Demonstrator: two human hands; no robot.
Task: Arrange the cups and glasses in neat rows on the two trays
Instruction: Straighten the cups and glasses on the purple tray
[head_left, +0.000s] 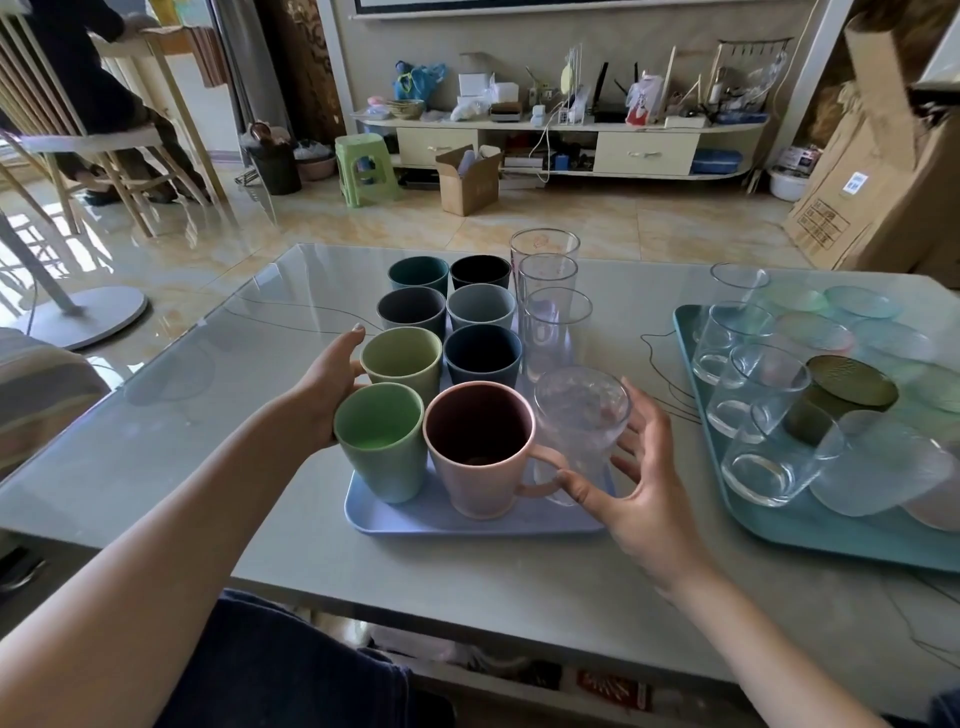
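- A glass-topped table (260, 467) in a tiled living room holds two trays.
- On the pale blue tray (467, 525): two neat columns of matte cups, a pink mug (478, 447) nearest, and tall clear glasses in a third column.
- The left hand (327, 384) curls against the light green cup (384, 441).
- The right hand (639, 488), fingers spread, cups a textured clear glass (579, 415).
- The teal tray (831, 535), to the right, carries short tumblers beside frosted plates.

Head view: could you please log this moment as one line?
left hand: touches green plastic cup | right hand: around clear textured glass | blue tray
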